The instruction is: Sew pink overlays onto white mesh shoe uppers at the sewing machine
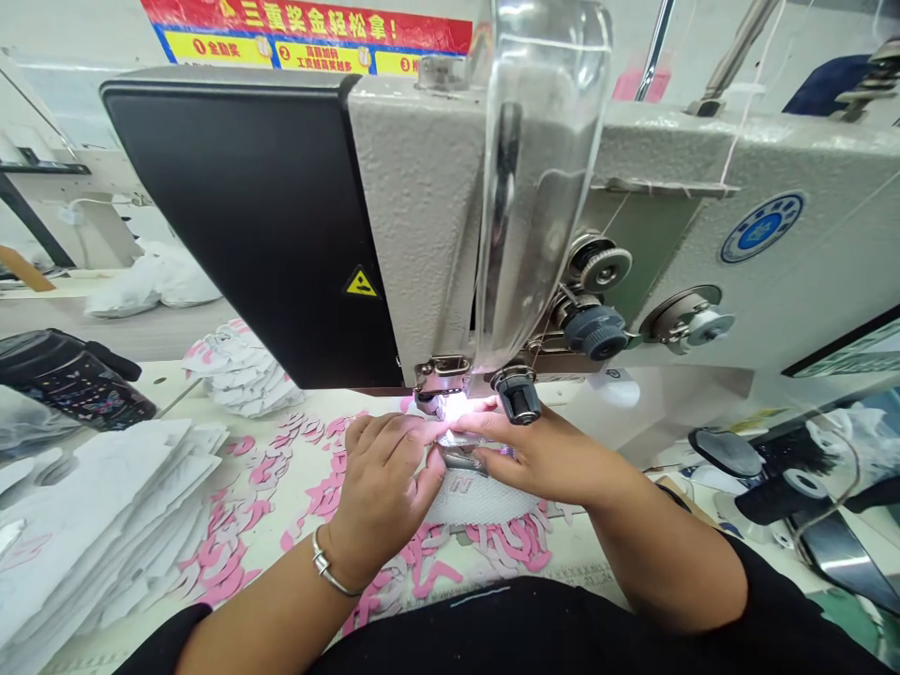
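Observation:
Under the lit needle area of a sewing machine (414, 216), a white mesh fabric piece (485, 506) with an outlined "N" lies on the machine bed. My left hand (390, 464) holds its left side, with bent fingers and the thumb near the machine's foot. From the right, my right hand (538, 455) grips the same piece, its index finger reaching toward the needle and its thumb lower down. Both sets of fingertips nearly meet beneath the light. The needle tip and the edge at the stitching point are hidden by the fingers and glare.
Small pink pieces (225, 562) are strewn across the table. Stacked white fabric pieces (105, 525) lie at left, and a rounded pile of white-and-pink pieces (243, 370) sits behind them. A dark patterned bottle (70, 380) lies at far left. A dark thread cone (780, 497) is at right.

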Action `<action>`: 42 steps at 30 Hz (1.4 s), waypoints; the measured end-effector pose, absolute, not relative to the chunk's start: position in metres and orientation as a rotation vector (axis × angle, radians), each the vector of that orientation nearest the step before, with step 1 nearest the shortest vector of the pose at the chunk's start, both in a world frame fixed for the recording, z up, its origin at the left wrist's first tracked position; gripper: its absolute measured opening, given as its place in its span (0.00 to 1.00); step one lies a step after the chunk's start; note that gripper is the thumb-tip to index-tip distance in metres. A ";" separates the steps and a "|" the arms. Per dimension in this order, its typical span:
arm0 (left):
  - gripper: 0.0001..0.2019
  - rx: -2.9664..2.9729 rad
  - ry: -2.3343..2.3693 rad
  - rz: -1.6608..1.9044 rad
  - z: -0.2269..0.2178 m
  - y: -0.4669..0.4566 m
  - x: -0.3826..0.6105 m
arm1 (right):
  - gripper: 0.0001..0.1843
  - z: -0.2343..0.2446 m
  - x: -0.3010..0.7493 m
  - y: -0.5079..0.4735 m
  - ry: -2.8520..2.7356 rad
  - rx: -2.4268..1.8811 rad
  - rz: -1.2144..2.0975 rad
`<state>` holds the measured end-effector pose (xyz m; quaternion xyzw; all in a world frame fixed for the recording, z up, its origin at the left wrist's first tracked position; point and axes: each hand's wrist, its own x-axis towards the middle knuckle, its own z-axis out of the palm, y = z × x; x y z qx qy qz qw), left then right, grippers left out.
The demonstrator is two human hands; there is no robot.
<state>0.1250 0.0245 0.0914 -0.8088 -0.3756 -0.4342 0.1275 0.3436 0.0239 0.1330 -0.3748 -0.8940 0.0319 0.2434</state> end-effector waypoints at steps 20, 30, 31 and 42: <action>0.14 -2.476 -1.109 -1.450 0.078 0.039 0.113 | 0.18 0.084 0.308 0.011 -2.063 -1.030 -0.347; 0.13 -2.554 -1.383 -1.508 0.049 0.041 0.104 | 0.14 0.082 0.308 0.019 -2.040 -0.968 -0.339; 0.13 -2.562 -1.383 -1.501 0.049 0.042 0.103 | 0.13 0.083 0.309 0.019 -2.044 -0.969 -0.338; 0.11 -2.627 -1.364 -1.204 0.073 0.043 0.089 | 0.13 0.095 0.315 0.018 -2.137 -1.019 -0.256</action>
